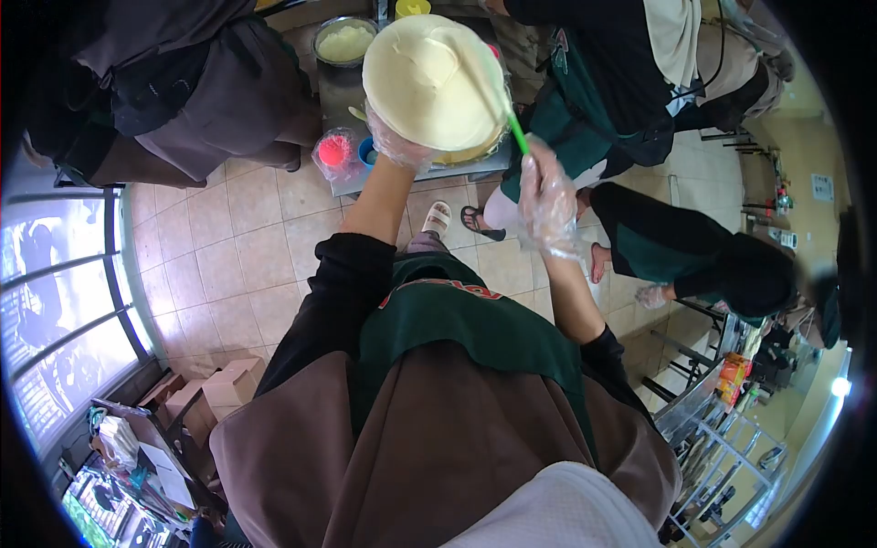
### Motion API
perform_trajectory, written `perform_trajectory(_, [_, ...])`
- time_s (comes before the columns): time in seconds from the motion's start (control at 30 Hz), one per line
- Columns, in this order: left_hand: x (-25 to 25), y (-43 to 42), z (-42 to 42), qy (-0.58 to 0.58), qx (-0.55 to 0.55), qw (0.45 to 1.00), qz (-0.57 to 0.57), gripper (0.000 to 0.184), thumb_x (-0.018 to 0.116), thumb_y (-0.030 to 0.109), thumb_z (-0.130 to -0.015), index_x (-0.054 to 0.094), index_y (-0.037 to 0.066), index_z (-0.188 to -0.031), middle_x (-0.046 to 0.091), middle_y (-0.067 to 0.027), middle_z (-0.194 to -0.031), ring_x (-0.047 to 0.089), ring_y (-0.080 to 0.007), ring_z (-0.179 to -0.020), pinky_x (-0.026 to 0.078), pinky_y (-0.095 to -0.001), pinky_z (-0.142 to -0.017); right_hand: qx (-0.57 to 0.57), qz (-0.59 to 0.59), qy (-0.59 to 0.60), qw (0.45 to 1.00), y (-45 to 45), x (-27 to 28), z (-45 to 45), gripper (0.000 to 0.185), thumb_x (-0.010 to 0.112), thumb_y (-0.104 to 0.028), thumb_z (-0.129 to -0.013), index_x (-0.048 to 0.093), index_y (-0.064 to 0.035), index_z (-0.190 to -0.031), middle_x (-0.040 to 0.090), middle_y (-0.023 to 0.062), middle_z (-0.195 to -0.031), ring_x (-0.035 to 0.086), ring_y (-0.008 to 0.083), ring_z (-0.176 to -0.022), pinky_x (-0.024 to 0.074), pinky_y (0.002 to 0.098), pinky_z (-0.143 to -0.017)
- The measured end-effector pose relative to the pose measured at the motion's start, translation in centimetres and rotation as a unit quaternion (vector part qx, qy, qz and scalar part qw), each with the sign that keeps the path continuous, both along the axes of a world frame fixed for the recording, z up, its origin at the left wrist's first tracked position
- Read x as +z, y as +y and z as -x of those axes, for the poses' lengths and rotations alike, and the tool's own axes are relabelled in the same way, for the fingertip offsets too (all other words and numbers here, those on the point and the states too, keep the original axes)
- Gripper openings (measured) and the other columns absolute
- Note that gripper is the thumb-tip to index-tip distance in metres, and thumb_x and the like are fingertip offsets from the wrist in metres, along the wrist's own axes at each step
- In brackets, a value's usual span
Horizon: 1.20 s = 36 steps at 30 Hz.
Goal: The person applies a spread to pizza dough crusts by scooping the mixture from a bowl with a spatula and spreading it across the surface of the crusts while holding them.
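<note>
A round cake-like piece [431,80] coated in smooth pale cream is raised above the work table. My left hand [399,146], in a clear plastic glove, grips it from below at its near left edge; most of its fingers are hidden underneath. In my gloved right hand [546,194] is a spatula with a green handle [519,134], the fingers closed around the end of it. The spatula's pale blade rests along the right edge of the cream.
On the metal table [352,185] stand a bowl of pale cream [345,42], a yellow container [413,7] and a pink item in plastic [334,152]. Co-workers stand close at left and right. Cardboard boxes [233,384] sit on the floor at left.
</note>
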State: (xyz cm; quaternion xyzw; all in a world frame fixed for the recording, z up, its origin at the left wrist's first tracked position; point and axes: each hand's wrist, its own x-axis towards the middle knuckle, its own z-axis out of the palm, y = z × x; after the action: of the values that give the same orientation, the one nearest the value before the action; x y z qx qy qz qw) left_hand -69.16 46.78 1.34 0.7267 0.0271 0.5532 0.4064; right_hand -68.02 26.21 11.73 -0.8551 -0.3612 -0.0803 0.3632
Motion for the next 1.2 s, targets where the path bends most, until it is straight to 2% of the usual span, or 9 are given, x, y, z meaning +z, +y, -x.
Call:
perform_trajectory(0.07, [-0.1,-1.1,-0.4,-0.014,-0.231,0.909,0.348,0.074,0.076,0.027,-0.067,0.040,0.005,-0.129,0.053,-0.0119,-0.123,0.055,-0.0243,-0.108,0.050,-0.0368,-0.085,-0.051,0.029,-0.009,0.998,0.7,-0.4,-0.8,0.020,0.049,-0.012,-0.092,0.057,-0.0096,-0.110,0.063,0.0207,-0.092,0.063,0.0359,-0.079,0.0501,0.0386,-0.067])
perform_trajectory(0.2, [0.1,-0.8,-0.5,-0.030,-0.275,0.866,0.417,0.062,0.068,0.032,-0.076,0.044,0.006,-0.126,0.054,-0.0129,-0.121,0.057,-0.0270,-0.106,0.051,-0.0402,-0.086,0.053,0.053,-0.002,0.997,0.3,-2.3,1.6,0.025,0.054,-0.007,-0.088,0.058,-0.0108,-0.112,0.064,0.0163,-0.090,0.063,0.0324,-0.075,0.0505,0.0369,-0.065])
perform_trajectory(0.27, [-0.5,0.0,-0.6,-0.234,-0.575,0.501,0.603,0.047,0.044,0.032,-0.093,0.038,0.007,-0.132,0.049,-0.0100,-0.127,0.052,-0.0233,-0.112,0.047,-0.0403,-0.095,0.092,0.052,0.023,0.994,-0.3,-2.4,2.8,0.026,0.055,-0.006,-0.087,0.059,-0.0107,-0.112,0.064,0.0165,-0.091,0.063,0.0326,-0.075,0.0509,0.0372,-0.065])
perform_trajectory(0.37, [-0.7,0.4,-0.3,-0.259,-0.579,0.450,0.628,0.047,0.039,0.034,-0.095,0.038,0.007,-0.133,0.049,-0.0094,-0.128,0.052,-0.0241,-0.112,0.048,-0.0424,-0.092,0.155,0.016,0.019,0.988,0.2,-1.2,2.7,0.025,0.057,-0.008,-0.086,0.059,-0.0096,-0.111,0.064,0.0195,-0.094,0.064,0.0353,-0.078,0.0514,0.0388,-0.068])
perform_trajectory(0.57, [1.1,-0.4,0.4,-0.158,-0.424,0.569,0.687,0.051,0.035,0.041,-0.095,0.038,0.007,-0.133,0.049,-0.0105,-0.129,0.052,-0.0263,-0.113,0.049,-0.0424,-0.092,-0.040,0.039,0.013,0.998,2.1,-1.4,-1.1,0.021,0.053,-0.008,-0.090,0.059,-0.0039,-0.110,0.064,0.0184,-0.087,0.063,0.0273,-0.075,0.0487,0.0322,-0.070])
perform_trajectory(0.67, [0.7,-0.3,-0.2,-0.113,-0.375,0.603,0.695,0.052,0.035,0.042,-0.094,0.038,0.007,-0.133,0.048,-0.0113,-0.129,0.053,-0.0271,-0.112,0.049,-0.0433,-0.092,0.032,0.033,0.008,0.999,2.3,-2.1,1.4,0.022,0.052,-0.008,-0.089,0.059,-0.0074,-0.110,0.063,0.0191,-0.092,0.062,0.0324,-0.080,0.0493,0.0370,-0.070])
perform_trajectory(0.9, [-0.3,0.6,0.1,-0.165,-0.468,0.530,0.687,0.051,0.038,0.041,-0.094,0.041,0.007,-0.131,0.052,-0.0124,-0.124,0.055,-0.0275,-0.110,0.050,-0.0437,-0.090,0.091,-0.024,0.009,0.996,2.1,-1.2,1.2,0.021,0.051,-0.011,-0.090,0.059,-0.0072,-0.109,0.063,0.0199,-0.092,0.062,0.0357,-0.083,0.0508,0.0380,-0.071])
perform_trajectory(1.07, [0.0,-0.2,-0.1,-0.097,-0.419,0.617,0.659,0.054,0.041,0.043,-0.092,0.041,0.007,-0.131,0.053,-0.0137,-0.123,0.055,-0.0284,-0.110,0.050,-0.0458,-0.090,0.048,0.032,-0.015,0.998,3.2,-1.2,0.6,0.023,0.051,-0.009,-0.089,0.058,-0.0046,-0.111,0.063,0.0205,-0.096,0.062,0.0376,-0.085,0.0508,0.0391,-0.073])
perform_trajectory(1.2, [-0.7,0.3,0.1,-0.178,-0.627,0.475,0.591,0.057,0.038,0.047,-0.093,0.036,0.008,-0.135,0.047,-0.0126,-0.131,0.049,-0.0276,-0.118,0.045,-0.0465,-0.095,0.161,0.096,-0.008,0.982,1.9,-1.3,2.4,0.024,0.054,-0.008,-0.088,0.058,-0.0056,-0.111,0.063,0.0205,-0.098,0.062,0.0378,-0.086,0.0511,0.0410,-0.074])
